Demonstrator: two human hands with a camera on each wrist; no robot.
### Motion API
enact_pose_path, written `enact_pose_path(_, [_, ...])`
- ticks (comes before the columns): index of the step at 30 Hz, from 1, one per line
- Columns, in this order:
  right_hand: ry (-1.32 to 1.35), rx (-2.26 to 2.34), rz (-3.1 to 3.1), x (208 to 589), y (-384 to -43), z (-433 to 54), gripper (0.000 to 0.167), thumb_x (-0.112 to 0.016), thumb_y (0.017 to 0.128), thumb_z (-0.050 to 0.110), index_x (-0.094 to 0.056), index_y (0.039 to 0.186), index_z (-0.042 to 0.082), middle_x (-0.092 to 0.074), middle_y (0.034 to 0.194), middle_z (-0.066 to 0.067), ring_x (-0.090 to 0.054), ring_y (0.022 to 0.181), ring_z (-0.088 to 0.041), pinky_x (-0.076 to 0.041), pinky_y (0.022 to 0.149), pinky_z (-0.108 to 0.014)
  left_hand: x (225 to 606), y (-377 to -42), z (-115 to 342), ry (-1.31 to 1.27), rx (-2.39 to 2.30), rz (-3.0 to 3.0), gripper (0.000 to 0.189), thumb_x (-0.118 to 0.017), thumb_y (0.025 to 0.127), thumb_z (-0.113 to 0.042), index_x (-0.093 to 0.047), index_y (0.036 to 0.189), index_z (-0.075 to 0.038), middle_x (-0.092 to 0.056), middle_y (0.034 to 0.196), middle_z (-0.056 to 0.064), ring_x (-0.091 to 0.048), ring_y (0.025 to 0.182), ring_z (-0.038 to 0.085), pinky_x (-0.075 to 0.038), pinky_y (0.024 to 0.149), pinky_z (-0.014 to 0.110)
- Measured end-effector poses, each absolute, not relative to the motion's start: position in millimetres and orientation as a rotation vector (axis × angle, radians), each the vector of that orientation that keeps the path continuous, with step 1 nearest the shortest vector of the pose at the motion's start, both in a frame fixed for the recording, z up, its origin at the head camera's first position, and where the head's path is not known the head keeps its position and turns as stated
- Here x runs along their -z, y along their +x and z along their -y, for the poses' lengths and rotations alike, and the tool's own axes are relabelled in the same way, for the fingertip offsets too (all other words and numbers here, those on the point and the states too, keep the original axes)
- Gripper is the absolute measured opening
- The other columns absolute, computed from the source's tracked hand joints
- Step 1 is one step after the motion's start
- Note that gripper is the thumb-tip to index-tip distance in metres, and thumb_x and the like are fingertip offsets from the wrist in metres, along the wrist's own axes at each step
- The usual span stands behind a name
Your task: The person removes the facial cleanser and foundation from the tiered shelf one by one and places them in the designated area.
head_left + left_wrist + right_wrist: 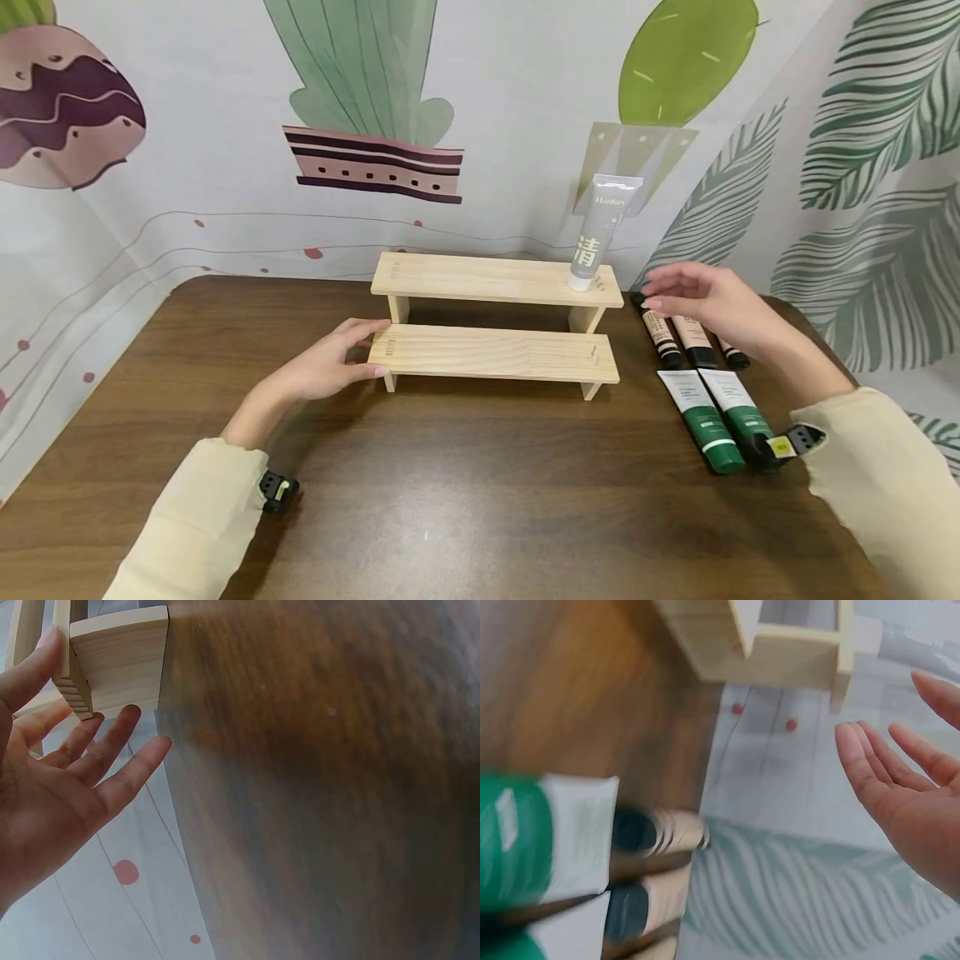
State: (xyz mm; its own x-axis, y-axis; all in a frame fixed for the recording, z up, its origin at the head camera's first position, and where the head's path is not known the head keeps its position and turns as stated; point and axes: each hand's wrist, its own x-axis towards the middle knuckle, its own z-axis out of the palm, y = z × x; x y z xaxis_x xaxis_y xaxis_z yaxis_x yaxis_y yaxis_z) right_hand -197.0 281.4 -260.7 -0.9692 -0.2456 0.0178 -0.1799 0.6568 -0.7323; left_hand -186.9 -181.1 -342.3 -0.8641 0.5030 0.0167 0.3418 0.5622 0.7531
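My left hand (330, 362) is at the left end of a two-step wooden display stand (487, 350). The left wrist view shows the thumb at one side of the lower board's end (73, 694) and fingers at the other, pinching it. A grey squeeze tube (600, 225) stands on its white cap at the right end of the upper step. My right hand (712, 304) hangs with nothing in it, fingers loosely bent, right of the stand and over several beige tubes with black caps (660, 332). In the right wrist view its fingers (866, 761) are apart from the stand.
Two green-and-white tubes (701, 421) lie in front of the beige ones on the right of the brown wooden table (450, 483). A fabric backdrop (517, 108) printed with cacti and leaves hangs behind the table.
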Motion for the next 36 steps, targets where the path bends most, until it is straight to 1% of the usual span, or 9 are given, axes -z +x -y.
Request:
enact_pose_path(4, [-0.366,1.343,-2.75,258,-207,-264,0.038,-0.066,0.085,0.017,-0.054,0.118,0.001,-0.063,0.104,-0.005,-0.059,0.09,-0.005,-0.048,0.075,-0.018,341,-186,181,0.704,-1.185,-2.594,0.062,-0.064,0.086,-0.012,-0.033,0.137,0.004,-0.035,0.128,0.023,-0.041,0.117,0.039,-0.038,0.094,0.051])
enact_pose_path(7, [-0.379,1.366,-2.743,257,-213,-252,0.039,-0.066,0.085,0.017,-0.053,0.117,0.0,-0.061,0.108,-0.01,-0.057,0.092,-0.006,-0.048,0.076,-0.02,341,-185,180,0.685,-1.189,-2.585,0.062,-0.064,0.086,-0.013,-0.033,0.138,0.002,-0.034,0.129,0.023,-0.04,0.117,0.039,-0.038,0.094,0.051])
enact_pose_path(9, [-0.385,1.367,-2.747,257,-217,-245,0.039,-0.066,0.085,0.016,-0.053,0.118,0.0,-0.06,0.111,-0.012,-0.057,0.096,-0.01,-0.047,0.076,-0.019,341,-185,180,0.676,-1.19,-2.582,0.063,-0.064,0.086,-0.014,-0.033,0.138,0.002,-0.034,0.13,0.023,-0.04,0.116,0.039,-0.039,0.093,0.051])
enact_pose_path(11, [-0.401,1.376,-2.749,257,-220,-238,0.037,-0.066,0.085,0.015,-0.054,0.116,-0.001,-0.059,0.112,-0.015,-0.056,0.099,-0.016,-0.046,0.075,-0.019,342,-186,180,0.676,-1.187,-2.586,0.063,-0.064,0.086,-0.014,-0.033,0.138,0.001,-0.034,0.129,0.023,-0.041,0.116,0.039,-0.039,0.093,0.051])
enact_pose_path(14, [-0.428,1.42,-2.73,260,-224,-231,0.034,-0.066,0.084,0.01,-0.054,0.114,-0.002,-0.06,0.108,-0.014,-0.056,0.099,-0.021,-0.047,0.074,-0.02,342,-186,181,0.681,-1.196,-2.584,0.063,-0.064,0.086,-0.012,-0.033,0.138,0.002,-0.035,0.129,0.023,-0.041,0.116,0.038,-0.039,0.094,0.051])
enact_pose_path(18, [-0.436,1.437,-2.727,263,-230,-225,0.034,-0.068,0.083,0.012,-0.055,0.111,-0.002,-0.061,0.103,-0.009,-0.057,0.094,-0.016,-0.046,0.075,-0.02,343,-187,181,0.687,-1.209,-2.577,0.062,-0.064,0.086,-0.011,-0.033,0.138,0.003,-0.034,0.129,0.023,-0.041,0.116,0.039,-0.038,0.094,0.051])
enact_pose_path(22, [-0.421,1.423,-2.751,265,-233,-219,0.035,-0.068,0.083,0.014,-0.056,0.111,-0.001,-0.062,0.1,-0.009,-0.058,0.089,-0.012,-0.046,0.074,-0.02,343,-187,181,0.687,-1.204,-2.582,0.062,-0.064,0.086,-0.011,-0.033,0.138,0.003,-0.034,0.129,0.023,-0.041,0.117,0.038,-0.037,0.095,0.052])
enact_pose_path(29, [-0.423,1.46,-2.754,270,-237,-213,0.037,-0.065,0.084,0.008,-0.051,0.116,-0.004,-0.062,0.1,-0.015,-0.057,0.085,-0.011,-0.046,0.074,-0.021,343,-187,181,0.695,-1.194,-2.583,0.063,-0.064,0.086,-0.013,-0.033,0.138,0.003,-0.034,0.13,0.023,-0.041,0.117,0.038,-0.037,0.095,0.052])
enact_pose_path(36, [-0.402,1.461,-2.769,271,-237,-212,0.036,-0.065,0.084,0.007,-0.05,0.116,-0.003,-0.063,0.099,-0.015,-0.057,0.084,-0.011,-0.046,0.073,-0.021,343,-187,181,0.69,-1.194,-2.584,0.063,-0.064,0.086,-0.013,-0.033,0.138,0.003,-0.034,0.129,0.023,-0.041,0.117,0.039,-0.038,0.095,0.052])
